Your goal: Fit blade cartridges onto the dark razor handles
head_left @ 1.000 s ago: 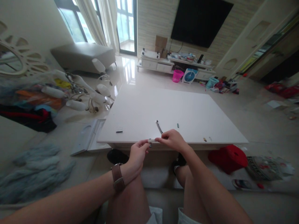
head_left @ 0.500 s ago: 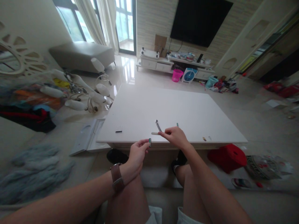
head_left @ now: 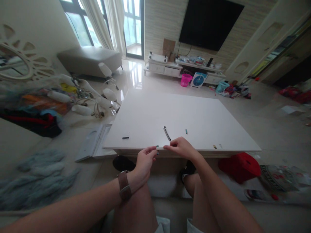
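Over the near edge of the white table, my left hand pinches a small flat green-and-black piece between thumb and fingertips. My right hand pinches a thin white stick that points left. The stick's far end overlaps the green-and-black piece; whether they touch, I cannot tell. Just beyond my right hand lies a slim dark-and-silver tool. Another small green piece rests farther right, and a small black strip is on the left.
A small brownish piece lies near the table's right front edge. A red stool-like object stands on the floor at the right. An open white box and a lamp with several white shades are to the left.
My right hand has come down and nearer, bringing the white stick to the piece in my left hand. The small green piece on the table is now uncovered. The view has shifted slightly.
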A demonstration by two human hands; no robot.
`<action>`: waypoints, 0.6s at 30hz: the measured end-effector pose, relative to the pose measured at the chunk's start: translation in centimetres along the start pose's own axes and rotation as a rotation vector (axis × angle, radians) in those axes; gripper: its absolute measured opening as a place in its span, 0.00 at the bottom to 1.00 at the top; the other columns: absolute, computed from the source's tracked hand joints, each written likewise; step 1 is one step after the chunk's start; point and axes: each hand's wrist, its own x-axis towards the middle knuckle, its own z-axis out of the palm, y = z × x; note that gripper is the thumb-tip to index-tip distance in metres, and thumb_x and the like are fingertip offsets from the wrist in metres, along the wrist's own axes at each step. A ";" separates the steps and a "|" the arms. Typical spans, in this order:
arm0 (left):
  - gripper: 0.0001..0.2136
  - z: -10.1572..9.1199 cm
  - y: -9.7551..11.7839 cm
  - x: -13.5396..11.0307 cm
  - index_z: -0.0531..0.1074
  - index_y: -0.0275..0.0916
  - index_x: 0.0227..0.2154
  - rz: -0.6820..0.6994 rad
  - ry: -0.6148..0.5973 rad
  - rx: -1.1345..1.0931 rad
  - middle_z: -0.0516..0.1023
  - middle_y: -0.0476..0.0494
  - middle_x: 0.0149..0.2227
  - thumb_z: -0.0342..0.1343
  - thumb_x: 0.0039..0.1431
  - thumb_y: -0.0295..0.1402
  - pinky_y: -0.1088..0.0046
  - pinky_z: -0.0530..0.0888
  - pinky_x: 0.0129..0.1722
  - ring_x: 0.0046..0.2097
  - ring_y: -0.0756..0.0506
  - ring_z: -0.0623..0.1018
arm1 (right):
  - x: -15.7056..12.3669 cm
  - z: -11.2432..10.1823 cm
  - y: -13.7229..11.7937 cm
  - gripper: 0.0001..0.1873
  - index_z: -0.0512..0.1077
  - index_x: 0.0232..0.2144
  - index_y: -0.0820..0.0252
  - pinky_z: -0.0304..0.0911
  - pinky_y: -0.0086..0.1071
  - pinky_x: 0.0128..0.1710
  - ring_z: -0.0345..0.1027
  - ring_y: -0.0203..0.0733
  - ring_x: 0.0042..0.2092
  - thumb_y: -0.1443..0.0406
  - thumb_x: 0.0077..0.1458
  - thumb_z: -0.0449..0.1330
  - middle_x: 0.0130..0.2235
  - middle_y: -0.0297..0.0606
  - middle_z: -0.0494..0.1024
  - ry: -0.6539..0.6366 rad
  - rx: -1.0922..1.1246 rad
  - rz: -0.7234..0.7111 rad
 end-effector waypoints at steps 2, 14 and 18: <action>0.15 0.0 0.0 -0.1 0.80 0.33 0.35 0.006 -0.013 0.005 0.81 0.40 0.33 0.67 0.40 0.29 0.74 0.65 0.32 0.33 0.48 0.75 | 0.0 -0.1 -0.1 0.33 0.68 0.15 0.62 0.42 0.31 0.26 0.51 0.33 0.24 0.42 0.58 0.55 0.17 0.31 0.61 0.096 -0.065 0.045; 0.15 0.0 -0.2 0.0 0.80 0.33 0.35 0.014 -0.032 -0.007 0.81 0.40 0.35 0.67 0.40 0.30 0.73 0.64 0.32 0.34 0.48 0.75 | 0.2 0.2 -0.2 0.33 0.71 0.16 0.62 0.42 0.31 0.26 0.52 0.33 0.24 0.41 0.58 0.54 0.17 0.32 0.63 0.177 -0.125 0.040; 0.14 -0.2 -0.5 0.0 0.80 0.33 0.34 0.014 -0.038 -0.022 0.80 0.40 0.34 0.67 0.41 0.30 0.73 0.65 0.32 0.35 0.48 0.74 | 0.1 0.4 0.0 0.34 0.66 0.14 0.62 0.42 0.30 0.25 0.51 0.32 0.23 0.41 0.58 0.54 0.16 0.30 0.60 0.048 -0.054 -0.015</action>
